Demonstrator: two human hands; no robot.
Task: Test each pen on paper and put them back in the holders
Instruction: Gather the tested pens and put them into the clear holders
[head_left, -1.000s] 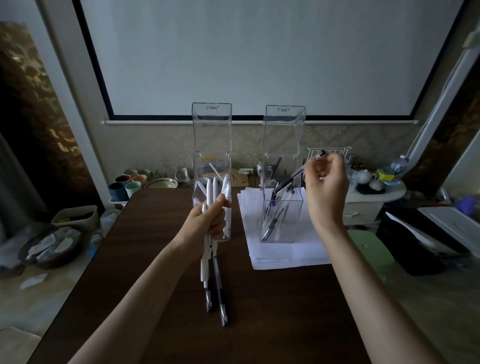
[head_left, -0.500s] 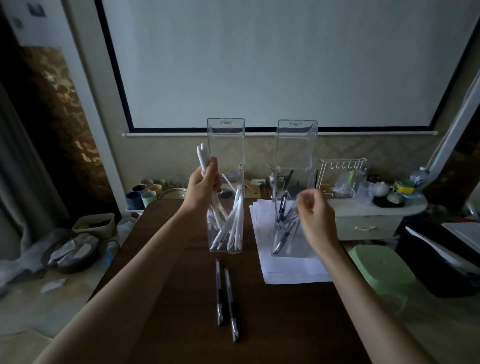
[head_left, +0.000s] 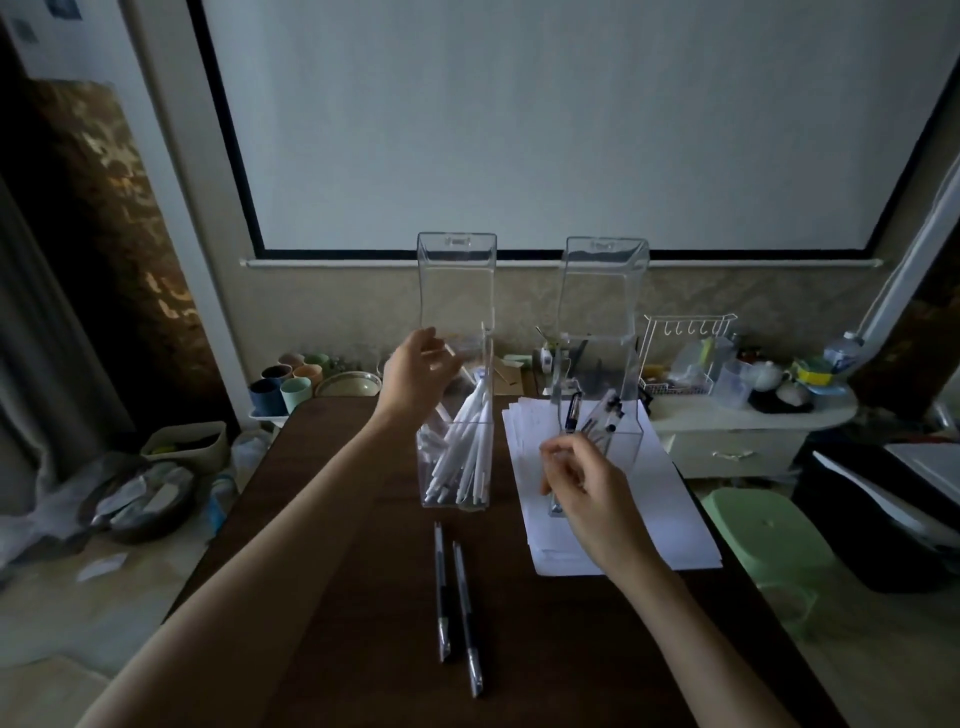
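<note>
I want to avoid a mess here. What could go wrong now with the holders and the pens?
The left hand is open close beside the tall left holder; a bump may tip it and spill the white pens. The right holder stands on the paper stack, so testing pens there could shift it. Two dark pens lie loose on the table and might roll.

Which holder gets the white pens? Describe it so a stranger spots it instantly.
Find the dark wooden table below the projection screen; two tall clear holders stand at its far end. Take the left holder, which stands on bare wood. It alone is packed with white pens, while the right holder sits on the paper stack and holds dark pens.
</note>
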